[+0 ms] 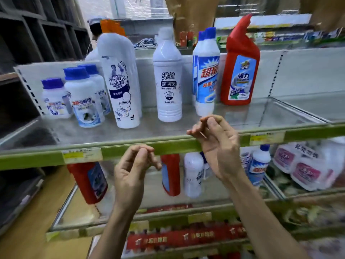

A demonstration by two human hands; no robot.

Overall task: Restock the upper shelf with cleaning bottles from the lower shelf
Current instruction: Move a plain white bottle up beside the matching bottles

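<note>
Left grip (135, 169) loosely curled, thumb near the fingertips, holding nothing. Right grip (217, 144) likewise slack and empty, a little higher in the frame, in front of the green front edge (112, 153) of the upper shelf (74, 135). Both at centre frame, palms turned inward.

Stock to be moved: on the lower shelf (164, 201), below and behind the grips. Centre red bottle (170, 176) and white bottle (193, 174) side by side between the two wrists, tops hidden behind the green edge. Second red bottle (87, 182) at lower left, leaning in this wide view. Blue-capped bottle (258, 165) just right of the right wrist. Long axes roughly vertical, so probably a sideways grasp round the body, then out from under the edge and up.

Nearest, by judgement: left grip to the centre red bottle, just beside its fingertips in the picture; right grip to the white bottle, partly covered by that wrist.

Above, a row along the upper shelf: small blue-capped jars (82, 94) at left, tall white bottle with a toilet drawing (121, 83), plain white bottle (169, 85), blue-labelled bottle (206, 75), red angled-neck bottle (239, 71). Bare shelf to the right of that. Pink packs (302, 171) at lower right.
</note>
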